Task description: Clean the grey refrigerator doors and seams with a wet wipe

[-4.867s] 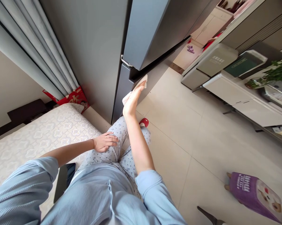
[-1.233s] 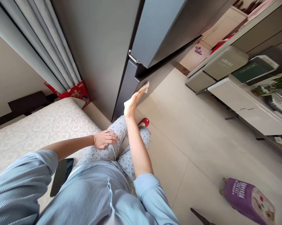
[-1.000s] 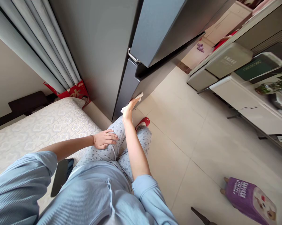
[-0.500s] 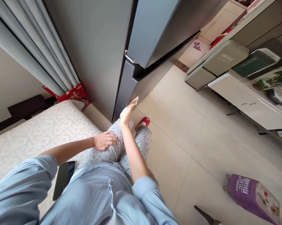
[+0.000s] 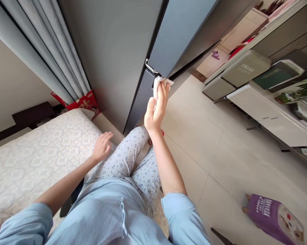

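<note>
My right hand [image 5: 157,109] holds a crumpled white tissue or thin cloth [image 5: 158,81] against the grey refrigerator [image 5: 117,44], at the gap between its upper and lower doors. The fingers lie over the white piece, with the thumb held apart from them. Just above the fingers is the shiny metal hinge bracket [image 5: 150,67] at the door corner. My left hand [image 5: 103,146] is raised beside my left thigh, near the bed's edge, with its fingers stretched out and nothing in them. Patterned trousers [image 5: 125,149] cover my bent legs.
On the left is a bed with a quilted cover [image 5: 66,143], a dark phone [image 5: 67,206] partly hidden by my arm. A red box [image 5: 88,102] stands below the grey curtain [image 5: 48,44]. To the right are a white cabinet [image 5: 258,105] and a purple dog-print stool [image 5: 268,211].
My right hand has moved up the refrigerator with the white piece, from the lower door to the door gap. My left hand has lifted off my thigh and shifted left.
</note>
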The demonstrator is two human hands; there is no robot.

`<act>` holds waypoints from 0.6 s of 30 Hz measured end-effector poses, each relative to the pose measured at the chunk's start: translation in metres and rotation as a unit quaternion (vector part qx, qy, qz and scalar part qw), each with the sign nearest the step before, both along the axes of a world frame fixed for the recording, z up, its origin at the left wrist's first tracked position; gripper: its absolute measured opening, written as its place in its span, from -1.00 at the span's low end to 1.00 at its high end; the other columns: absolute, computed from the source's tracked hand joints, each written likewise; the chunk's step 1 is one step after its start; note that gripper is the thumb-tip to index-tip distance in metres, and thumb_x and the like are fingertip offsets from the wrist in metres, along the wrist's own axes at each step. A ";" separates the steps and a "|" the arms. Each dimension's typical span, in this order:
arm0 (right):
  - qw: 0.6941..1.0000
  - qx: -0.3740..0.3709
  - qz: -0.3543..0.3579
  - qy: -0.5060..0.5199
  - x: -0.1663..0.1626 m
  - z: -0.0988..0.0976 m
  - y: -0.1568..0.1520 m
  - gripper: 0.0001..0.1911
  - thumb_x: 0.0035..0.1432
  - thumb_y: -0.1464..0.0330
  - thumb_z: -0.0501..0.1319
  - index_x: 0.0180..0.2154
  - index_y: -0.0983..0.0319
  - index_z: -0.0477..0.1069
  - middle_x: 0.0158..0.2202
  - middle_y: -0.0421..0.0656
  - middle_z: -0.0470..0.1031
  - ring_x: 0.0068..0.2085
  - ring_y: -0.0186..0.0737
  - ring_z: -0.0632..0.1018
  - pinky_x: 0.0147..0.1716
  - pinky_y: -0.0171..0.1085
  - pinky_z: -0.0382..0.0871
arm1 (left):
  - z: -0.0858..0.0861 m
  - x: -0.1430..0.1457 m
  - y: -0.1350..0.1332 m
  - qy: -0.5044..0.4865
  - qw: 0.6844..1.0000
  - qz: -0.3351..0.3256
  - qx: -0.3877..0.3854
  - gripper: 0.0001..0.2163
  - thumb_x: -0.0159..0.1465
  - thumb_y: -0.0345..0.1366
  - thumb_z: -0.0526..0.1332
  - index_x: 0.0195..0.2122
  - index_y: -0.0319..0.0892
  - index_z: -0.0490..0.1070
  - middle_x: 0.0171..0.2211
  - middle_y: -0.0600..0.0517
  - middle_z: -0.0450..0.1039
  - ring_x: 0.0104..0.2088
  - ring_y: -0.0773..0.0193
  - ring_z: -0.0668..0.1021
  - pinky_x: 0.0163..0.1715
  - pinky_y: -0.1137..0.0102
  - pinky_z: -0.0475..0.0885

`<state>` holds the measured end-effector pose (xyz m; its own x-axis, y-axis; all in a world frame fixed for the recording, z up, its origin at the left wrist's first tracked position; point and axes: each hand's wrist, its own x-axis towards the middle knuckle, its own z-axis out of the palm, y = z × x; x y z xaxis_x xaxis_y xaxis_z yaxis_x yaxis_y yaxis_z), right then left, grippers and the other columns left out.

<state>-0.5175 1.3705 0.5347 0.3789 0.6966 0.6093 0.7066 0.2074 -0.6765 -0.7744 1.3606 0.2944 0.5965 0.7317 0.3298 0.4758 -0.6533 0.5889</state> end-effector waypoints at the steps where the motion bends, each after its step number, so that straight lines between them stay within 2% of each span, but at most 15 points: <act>1: 1.000 -0.021 0.006 -0.005 0.004 -0.003 -0.001 -0.22 0.43 -0.08 -0.25 0.45 0.17 0.14 0.50 -0.18 0.05 0.57 0.04 -0.17 0.53 0.23 -0.19 | -0.001 -0.012 0.006 0.006 0.994 0.107 -0.033 -0.53 0.43 -0.26 -0.02 0.31 -0.29 0.31 0.30 -0.25 0.34 0.37 -0.03 0.31 0.42 -0.02 0.12; 2: 0.999 -0.046 0.011 -0.017 0.008 -0.008 -0.002 -0.23 0.43 -0.09 -0.24 0.43 0.14 0.18 0.49 -0.21 0.07 0.57 0.03 -0.18 0.54 0.24 -0.20 | -0.001 -0.026 0.014 0.014 0.975 0.211 -0.063 -0.51 0.42 -0.27 0.00 0.32 -0.35 0.29 0.32 -0.28 0.30 0.40 -0.06 0.27 0.44 -0.03 0.09; 4: 0.992 -0.105 0.029 -0.062 0.014 -0.020 -0.003 -0.29 0.45 -0.06 -0.24 0.38 0.07 0.28 0.45 -0.28 0.18 0.57 -0.05 -0.12 0.57 0.17 -0.24 | -0.001 -0.056 0.031 0.034 0.914 0.389 -0.111 -0.41 0.37 -0.29 0.06 0.39 -0.46 0.15 0.42 -0.34 0.11 0.46 -0.12 0.13 0.47 -0.07 -0.02; 6: 0.978 -0.164 0.063 -0.114 0.019 -0.034 -0.003 -0.36 0.47 0.01 -0.23 0.34 0.00 0.33 0.41 -0.35 0.25 0.56 -0.14 -0.01 0.60 0.08 -0.31 | 0.000 -0.085 0.048 0.041 0.870 0.474 -0.130 -0.33 0.35 -0.35 0.07 0.45 -0.56 -0.02 0.48 -0.42 -0.12 0.50 -0.22 -0.03 0.46 -0.18 -0.15; 7: 0.970 -0.187 0.082 -0.128 0.020 -0.041 -0.002 -0.40 0.48 0.05 -0.22 0.34 -0.02 0.33 0.40 -0.38 0.26 0.54 -0.17 0.04 0.61 0.05 -0.33 | 0.000 -0.098 0.056 0.044 0.849 0.508 -0.136 -0.31 0.35 -0.36 0.07 0.46 -0.56 -0.06 0.49 -0.41 -0.17 0.50 -0.22 -0.06 0.46 -0.19 -0.19; 9: 0.961 -0.218 0.117 -0.124 0.021 -0.056 0.000 -0.43 0.49 0.12 -0.17 0.37 -0.02 0.29 0.41 -0.38 0.23 0.52 -0.19 0.12 0.61 0.03 -0.32 | 0.000 -0.116 0.067 0.047 0.806 0.571 -0.147 -0.34 0.36 -0.37 0.06 0.46 -0.53 -0.01 0.49 -0.37 -0.13 0.51 -0.17 -0.04 0.46 -0.17 -0.21; 11: 0.956 -0.236 0.145 -0.093 0.020 -0.073 0.000 -0.45 0.47 0.17 -0.11 0.39 0.02 0.27 0.42 -0.35 0.22 0.50 -0.18 0.20 0.61 0.02 -0.27 | -0.002 -0.124 0.074 0.054 0.780 0.604 -0.152 -0.41 0.38 -0.38 0.05 0.42 -0.49 0.11 0.47 -0.31 -0.02 0.50 -0.13 0.01 0.47 -0.15 -0.22; 14: 0.941 -0.275 0.173 -0.095 0.019 -0.101 -0.004 -0.43 0.44 0.29 -0.08 0.40 0.11 0.26 0.43 -0.27 0.19 0.47 -0.20 0.26 0.61 -0.01 -0.15 | -0.005 -0.122 0.078 0.058 0.785 0.601 -0.140 -0.47 0.38 -0.39 0.02 0.36 -0.43 0.21 0.45 -0.25 0.07 0.48 -0.10 0.07 0.45 -0.21 -0.21; 16: 0.919 -0.308 0.172 -0.179 0.020 -0.119 -0.008 -0.39 0.42 0.40 -0.13 0.41 0.22 0.23 0.44 -0.19 0.18 0.47 -0.25 0.26 0.59 -0.08 -0.05 | -0.006 -0.118 0.078 0.055 0.790 0.597 -0.132 -0.47 0.37 -0.38 0.01 0.36 -0.40 0.22 0.44 -0.24 0.10 0.48 -0.08 0.10 0.44 -0.22 -0.20; 18: 0.883 -0.321 0.151 -0.307 0.021 -0.133 -0.012 -0.36 0.39 0.50 -0.18 0.41 0.34 0.22 0.43 -0.12 0.20 0.46 -0.30 0.27 0.56 -0.18 0.03 | -0.006 -0.117 0.077 0.051 0.793 0.593 -0.130 -0.47 0.37 -0.35 -0.01 0.36 -0.39 0.23 0.43 -0.25 0.11 0.48 -0.05 0.10 0.45 -0.22 -0.20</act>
<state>-0.4966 1.3590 0.4017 -0.1476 0.9860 0.0782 0.9593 0.1619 -0.2312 -0.8909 1.4378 0.2886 -0.5492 0.8328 0.0700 0.7179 0.4272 0.5497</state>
